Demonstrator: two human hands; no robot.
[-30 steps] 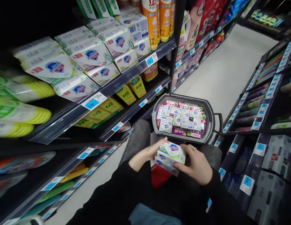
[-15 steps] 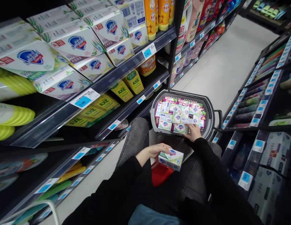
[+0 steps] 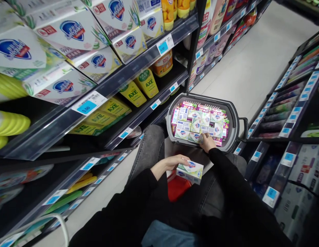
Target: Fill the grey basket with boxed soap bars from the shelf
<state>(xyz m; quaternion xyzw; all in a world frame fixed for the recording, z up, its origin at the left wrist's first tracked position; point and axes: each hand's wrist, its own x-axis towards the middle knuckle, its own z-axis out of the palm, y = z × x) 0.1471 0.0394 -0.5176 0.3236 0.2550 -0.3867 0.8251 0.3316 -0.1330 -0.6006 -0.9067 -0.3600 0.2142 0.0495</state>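
My left hand (image 3: 172, 162) is closed around one end of a white and green Safeguard soap box (image 3: 191, 172), held above my lap. Beyond it, my right hand (image 3: 208, 142) reaches over the near rim of a grey basket (image 3: 233, 121). Its fingers are bent against the right end of a small soap box (image 3: 195, 137) in the front row, and part of the grip is hidden by the hand. Several similar white boxes lie side by side in the basket, on top of purple and pink packages (image 3: 218, 141).
On the left, a shelf (image 3: 139, 56) carries large stacked Safeguard packs (image 3: 72, 31), with yellow AXE bottles (image 3: 133, 94) below. Another shelf rack (image 3: 290, 116) stands on the right. The basket's handle (image 3: 244, 128) juts toward it. Something red (image 3: 177, 188) is between my legs.
My right hand has shifted slightly left along the front row of boxes, uncovering a purple package at the right. The left hand still holds its box. The whole view has tilted a little.
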